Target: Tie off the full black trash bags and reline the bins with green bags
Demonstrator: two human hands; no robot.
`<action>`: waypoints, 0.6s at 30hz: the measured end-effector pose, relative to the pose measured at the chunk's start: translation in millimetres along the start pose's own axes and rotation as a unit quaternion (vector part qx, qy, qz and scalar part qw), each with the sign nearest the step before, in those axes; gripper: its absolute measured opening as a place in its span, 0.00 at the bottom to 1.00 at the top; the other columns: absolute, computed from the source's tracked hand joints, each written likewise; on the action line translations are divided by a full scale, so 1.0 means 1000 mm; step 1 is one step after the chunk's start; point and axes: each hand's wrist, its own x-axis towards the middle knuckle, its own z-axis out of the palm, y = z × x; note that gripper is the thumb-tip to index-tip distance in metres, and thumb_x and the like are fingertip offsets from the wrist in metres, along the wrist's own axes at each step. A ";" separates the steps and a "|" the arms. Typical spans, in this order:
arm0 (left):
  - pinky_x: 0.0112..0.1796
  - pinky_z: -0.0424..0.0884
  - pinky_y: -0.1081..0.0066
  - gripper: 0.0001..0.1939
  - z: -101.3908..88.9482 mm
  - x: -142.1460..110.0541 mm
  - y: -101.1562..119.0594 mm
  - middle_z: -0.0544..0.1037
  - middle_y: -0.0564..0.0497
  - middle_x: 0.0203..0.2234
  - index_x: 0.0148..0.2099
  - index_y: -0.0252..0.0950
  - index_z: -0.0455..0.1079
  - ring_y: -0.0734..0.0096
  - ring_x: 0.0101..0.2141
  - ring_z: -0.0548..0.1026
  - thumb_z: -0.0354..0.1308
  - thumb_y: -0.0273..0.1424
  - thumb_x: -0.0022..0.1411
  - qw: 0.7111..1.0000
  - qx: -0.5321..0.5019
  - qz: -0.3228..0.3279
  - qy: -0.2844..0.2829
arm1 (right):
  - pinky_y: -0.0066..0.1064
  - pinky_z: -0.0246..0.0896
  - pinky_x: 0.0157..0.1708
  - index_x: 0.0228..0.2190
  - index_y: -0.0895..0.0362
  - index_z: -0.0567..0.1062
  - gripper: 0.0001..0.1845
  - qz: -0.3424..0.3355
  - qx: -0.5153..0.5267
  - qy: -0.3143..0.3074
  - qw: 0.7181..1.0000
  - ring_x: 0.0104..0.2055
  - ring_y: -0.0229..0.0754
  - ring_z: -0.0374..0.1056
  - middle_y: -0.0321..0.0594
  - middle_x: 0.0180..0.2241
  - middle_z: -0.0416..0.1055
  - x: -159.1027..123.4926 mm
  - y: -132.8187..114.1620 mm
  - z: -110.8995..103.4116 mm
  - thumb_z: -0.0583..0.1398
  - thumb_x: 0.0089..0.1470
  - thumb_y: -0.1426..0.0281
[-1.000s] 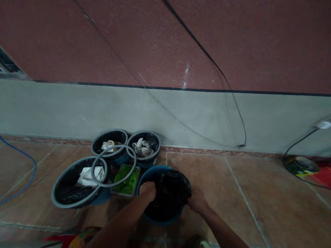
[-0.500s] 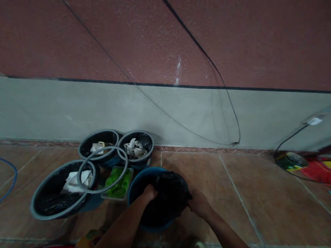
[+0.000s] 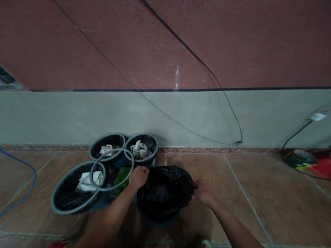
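Note:
A blue bin (image 3: 160,219) stands on the tiled floor just in front of me, with a black plastic bag (image 3: 164,188) spread over its mouth. My left hand (image 3: 138,177) grips the bag's edge at the bin's left rim, fingers closed. My right hand (image 3: 203,192) pinches the bag's edge at the right rim. The bag now covers nearly all of the rim.
Three grey-rimmed bins with black liners and crumpled paper (image 3: 78,189) (image 3: 107,150) (image 3: 142,148) cluster to the left, with a loose grey ring (image 3: 111,169) lying across them and a green item (image 3: 121,177) between. A blue hose (image 3: 18,175) lies far left; a black cable (image 3: 227,116) hangs on the wall.
Both hands have pulled the bag's edge outward and over the bin's rim; the left hand moved up and left, the right hand slightly right. The blue rim is now mostly covered.

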 end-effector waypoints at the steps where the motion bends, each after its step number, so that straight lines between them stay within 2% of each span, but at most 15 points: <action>1: 0.39 0.67 0.71 0.18 -0.008 -0.004 -0.003 0.83 0.43 0.38 0.42 0.35 0.80 0.63 0.42 0.79 0.48 0.34 0.70 1.000 -0.012 0.000 0.013 | 0.32 0.57 0.27 0.16 0.58 0.77 0.10 -0.002 0.012 0.007 1.000 0.28 0.46 0.71 0.40 0.18 0.73 0.000 0.000 0.000 0.57 0.36 0.80; 5: 0.35 0.64 0.74 0.18 -0.035 -0.016 -0.014 0.83 0.46 0.31 0.40 0.35 0.81 0.68 0.35 0.78 0.50 0.35 0.69 0.996 -0.075 -0.007 0.055 | 0.29 0.55 0.27 0.17 0.58 0.78 0.12 -0.012 0.034 0.027 0.999 0.29 0.44 0.71 0.39 0.19 0.74 0.005 0.004 0.001 0.57 0.35 0.81; 8: 0.32 0.62 0.75 0.17 -0.047 -0.020 -0.023 0.80 0.49 0.25 0.40 0.35 0.81 0.70 0.31 0.76 0.50 0.34 0.68 0.991 -0.111 -0.005 0.077 | 0.27 0.57 0.28 0.18 0.57 0.78 0.12 -0.024 0.042 0.034 0.998 0.30 0.43 0.72 0.37 0.19 0.74 0.011 0.008 0.001 0.56 0.36 0.80; 11: 0.31 0.61 0.75 0.16 -0.051 -0.019 -0.035 0.77 0.52 0.21 0.38 0.35 0.81 0.71 0.28 0.74 0.51 0.33 0.67 0.982 -0.166 0.000 0.091 | 0.27 0.60 0.29 0.23 0.57 0.80 0.13 -0.037 0.095 0.031 0.994 0.30 0.43 0.74 0.38 0.22 0.76 0.016 0.011 0.001 0.55 0.41 0.77; 13: 0.30 0.61 0.75 0.17 -0.050 -0.016 -0.042 0.76 0.53 0.20 0.34 0.34 0.80 0.72 0.26 0.73 0.52 0.34 0.66 0.973 -0.203 0.003 0.110 | 0.28 0.65 0.33 0.30 0.58 0.82 0.15 -0.025 0.131 0.053 0.990 0.34 0.44 0.75 0.41 0.28 0.79 0.017 0.011 0.004 0.56 0.43 0.75; 15: 0.29 0.61 0.74 0.17 -0.048 -0.014 -0.048 0.75 0.53 0.19 0.30 0.34 0.78 0.72 0.25 0.72 0.53 0.36 0.64 0.965 -0.230 0.005 0.130 | 0.30 0.67 0.38 0.36 0.60 0.82 0.19 0.005 0.141 0.071 0.987 0.39 0.46 0.76 0.45 0.35 0.81 0.016 0.011 0.009 0.57 0.41 0.76; 17: 0.28 0.61 0.74 0.17 -0.048 -0.012 -0.053 0.74 0.53 0.19 0.28 0.34 0.76 0.73 0.24 0.71 0.53 0.37 0.63 0.959 -0.245 0.006 0.139 | 0.32 0.69 0.38 0.36 0.61 0.82 0.20 0.012 0.137 0.053 0.989 0.39 0.48 0.76 0.47 0.36 0.81 0.013 0.010 0.016 0.57 0.40 0.78; 18: 0.28 0.60 0.74 0.17 -0.048 -0.011 -0.054 0.74 0.54 0.19 0.27 0.34 0.76 0.73 0.23 0.70 0.53 0.37 0.63 0.959 -0.248 0.006 0.139 | 0.33 0.70 0.37 0.34 0.61 0.82 0.19 -0.012 0.135 0.034 0.990 0.38 0.48 0.77 0.47 0.35 0.81 0.012 0.009 0.021 0.56 0.40 0.77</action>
